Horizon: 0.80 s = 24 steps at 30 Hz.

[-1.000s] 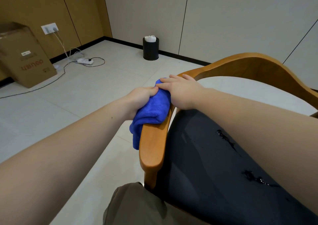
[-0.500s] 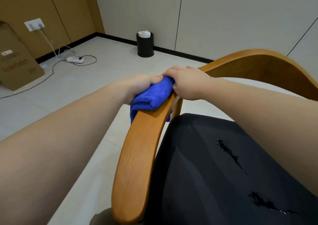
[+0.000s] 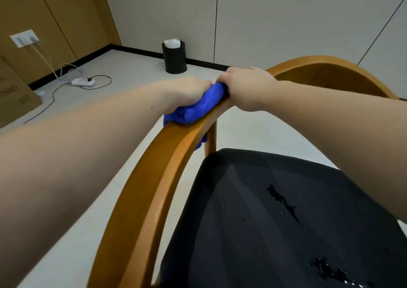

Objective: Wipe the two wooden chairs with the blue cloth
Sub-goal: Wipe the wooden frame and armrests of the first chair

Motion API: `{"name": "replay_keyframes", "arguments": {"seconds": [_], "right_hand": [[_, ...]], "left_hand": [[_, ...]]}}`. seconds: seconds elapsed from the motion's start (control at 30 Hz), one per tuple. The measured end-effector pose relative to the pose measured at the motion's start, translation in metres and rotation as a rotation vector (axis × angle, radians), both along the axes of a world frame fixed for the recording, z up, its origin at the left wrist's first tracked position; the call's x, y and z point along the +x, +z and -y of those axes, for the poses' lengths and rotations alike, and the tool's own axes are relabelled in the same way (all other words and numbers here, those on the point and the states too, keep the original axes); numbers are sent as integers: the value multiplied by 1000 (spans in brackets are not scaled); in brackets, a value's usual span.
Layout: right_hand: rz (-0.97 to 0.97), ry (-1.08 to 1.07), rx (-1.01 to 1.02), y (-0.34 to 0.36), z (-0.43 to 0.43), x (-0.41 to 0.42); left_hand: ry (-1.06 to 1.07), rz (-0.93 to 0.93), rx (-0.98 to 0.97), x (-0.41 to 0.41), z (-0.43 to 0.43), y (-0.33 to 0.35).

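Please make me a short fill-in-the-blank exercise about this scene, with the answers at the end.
The left hand and the right hand hold a ____ cloth on the chair.
The cloth lies on the chair's wooden ____.
The seat is ____ with wet spots.
The power strip lies on the ____.
Answers: blue; armrest; black; floor.

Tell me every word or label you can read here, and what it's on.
On the box: upside-down letters, cut off at the picture's edge; unreadable.
Small mark beside them: too small to read.
No text on the chair, cloth, bin or socket.
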State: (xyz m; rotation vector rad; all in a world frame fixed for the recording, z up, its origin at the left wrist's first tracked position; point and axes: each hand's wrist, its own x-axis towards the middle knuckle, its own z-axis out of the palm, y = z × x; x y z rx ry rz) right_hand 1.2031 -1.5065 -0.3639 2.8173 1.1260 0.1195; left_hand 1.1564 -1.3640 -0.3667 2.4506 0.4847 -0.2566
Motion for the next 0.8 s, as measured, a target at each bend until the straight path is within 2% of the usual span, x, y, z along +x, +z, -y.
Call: {"name": "replay_keyframes", "arguments": {"seconds": [0.27,0.47,0.63,0.8], "right_hand": [[32,-131,3,3,48,42],[52,-188,72,5,68,61],[84,-273,103,14,97,77],[135,-323,146,19,128,88]], "left_hand": [[-215,166,87,56,39,-12],[-171,184,68,82,55,-12],[-199,309,92,100,87,-9],[-216,349,164,116,124,-1]]}}
